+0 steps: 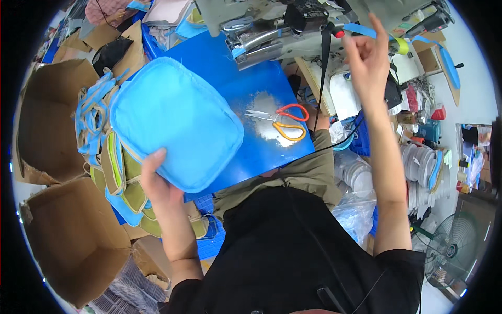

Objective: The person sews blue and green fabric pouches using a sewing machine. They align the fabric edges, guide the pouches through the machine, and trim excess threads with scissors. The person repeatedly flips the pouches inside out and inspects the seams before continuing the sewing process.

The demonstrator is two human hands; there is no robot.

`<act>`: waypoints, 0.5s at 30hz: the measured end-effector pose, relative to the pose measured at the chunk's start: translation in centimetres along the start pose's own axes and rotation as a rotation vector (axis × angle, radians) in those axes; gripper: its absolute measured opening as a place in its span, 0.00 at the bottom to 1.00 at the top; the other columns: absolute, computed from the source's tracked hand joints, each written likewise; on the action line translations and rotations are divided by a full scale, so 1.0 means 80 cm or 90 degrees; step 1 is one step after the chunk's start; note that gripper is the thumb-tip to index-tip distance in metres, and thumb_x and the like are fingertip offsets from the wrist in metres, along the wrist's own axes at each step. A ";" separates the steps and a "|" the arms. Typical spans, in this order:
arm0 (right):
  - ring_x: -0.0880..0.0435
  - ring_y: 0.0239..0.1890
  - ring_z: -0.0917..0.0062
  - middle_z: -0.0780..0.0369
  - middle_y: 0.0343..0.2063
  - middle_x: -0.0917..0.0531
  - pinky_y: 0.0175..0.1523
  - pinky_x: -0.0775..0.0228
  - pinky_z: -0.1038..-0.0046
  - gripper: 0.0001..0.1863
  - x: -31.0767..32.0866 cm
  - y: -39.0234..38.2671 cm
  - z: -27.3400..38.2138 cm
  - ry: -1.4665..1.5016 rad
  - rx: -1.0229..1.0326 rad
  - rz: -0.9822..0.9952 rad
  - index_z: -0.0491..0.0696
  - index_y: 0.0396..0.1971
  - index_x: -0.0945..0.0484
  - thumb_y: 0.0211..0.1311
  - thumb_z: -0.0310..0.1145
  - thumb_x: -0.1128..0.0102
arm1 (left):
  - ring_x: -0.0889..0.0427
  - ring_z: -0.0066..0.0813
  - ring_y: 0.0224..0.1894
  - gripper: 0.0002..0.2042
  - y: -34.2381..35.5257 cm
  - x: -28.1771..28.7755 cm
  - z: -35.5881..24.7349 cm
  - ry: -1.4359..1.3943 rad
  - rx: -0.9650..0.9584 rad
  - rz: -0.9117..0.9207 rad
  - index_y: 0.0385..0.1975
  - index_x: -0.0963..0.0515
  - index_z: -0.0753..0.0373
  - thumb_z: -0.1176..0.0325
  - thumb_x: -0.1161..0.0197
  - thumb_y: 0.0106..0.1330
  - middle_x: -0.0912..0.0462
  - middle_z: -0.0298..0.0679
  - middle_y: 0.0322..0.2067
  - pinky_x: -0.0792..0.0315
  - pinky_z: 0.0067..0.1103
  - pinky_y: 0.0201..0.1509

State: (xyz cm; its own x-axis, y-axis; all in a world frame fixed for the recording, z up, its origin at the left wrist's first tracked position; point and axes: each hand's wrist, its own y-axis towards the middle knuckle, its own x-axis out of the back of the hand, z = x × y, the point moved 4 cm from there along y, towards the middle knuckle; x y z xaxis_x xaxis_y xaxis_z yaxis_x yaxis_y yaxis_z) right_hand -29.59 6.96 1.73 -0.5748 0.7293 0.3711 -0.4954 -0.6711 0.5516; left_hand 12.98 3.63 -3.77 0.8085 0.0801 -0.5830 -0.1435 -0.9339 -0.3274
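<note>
Fingers of the left hand (166,189) grip the near edge of a flat blue fabric panel (176,124), the thumb on its upper face and the other fingers hidden underneath. The panel is a rounded rectangle; its long axis runs diagonally, from far left to near right, with its broad face turned up toward the head. It extends forward and to both sides of the thumb, over the left part of a blue tabletop (256,149); whether it touches that surface cannot be told.

On the right hand (367,70) the index finger is stretched out and the others are bent; whether they pinch anything is unclear. That hand is raised beside a narrow blue strip (360,30) at the machine (300,39), near one yellow-green spool (401,47).

Counted: one panel in the left hand; one pair of scissors (274,116) on the tabletop, with two handle loops, red and orange, and slightly parted blades pointing left; two large open cardboard boxes (55,118) (78,240) at far left; one fan (451,250) at right. Olive and blue pieces (135,196) overlap too much to count.
</note>
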 end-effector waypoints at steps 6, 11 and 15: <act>0.27 0.21 0.84 0.64 0.18 0.21 0.30 0.34 0.77 0.12 0.015 0.052 -0.005 -0.360 0.059 0.078 0.45 0.38 0.17 0.72 0.40 0.37 | 0.18 0.49 0.55 0.32 0.018 -0.034 -0.017 0.042 -0.018 0.030 0.64 0.35 0.76 0.69 0.37 0.58 0.23 0.56 0.56 0.22 0.40 0.61; 0.25 0.24 0.85 0.65 0.22 0.19 0.31 0.33 0.78 0.11 0.029 0.043 -0.019 -0.281 0.039 -0.023 0.45 0.40 0.17 0.72 0.38 0.37 | 0.18 0.49 0.54 0.33 0.026 -0.051 -0.016 0.070 -0.007 0.038 0.64 0.35 0.76 0.68 0.37 0.58 0.22 0.56 0.55 0.22 0.39 0.61; 0.24 0.24 0.88 0.69 0.23 0.19 0.30 0.32 0.82 0.08 0.015 0.002 0.010 -0.077 0.059 -0.107 0.45 0.44 0.17 0.67 0.29 0.33 | 0.18 0.50 0.55 0.32 0.029 -0.050 -0.017 0.090 -0.004 0.039 0.63 0.34 0.76 0.70 0.37 0.58 0.22 0.57 0.56 0.21 0.41 0.60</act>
State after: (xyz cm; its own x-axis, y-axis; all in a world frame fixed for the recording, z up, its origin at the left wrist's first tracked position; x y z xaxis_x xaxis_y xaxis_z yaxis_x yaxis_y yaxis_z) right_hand -29.81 7.82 2.84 -0.4043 0.8443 0.3517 -0.5123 -0.5276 0.6776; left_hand 10.21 0.71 -1.21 0.8707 -0.0263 -0.4911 -0.1916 -0.9378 -0.2895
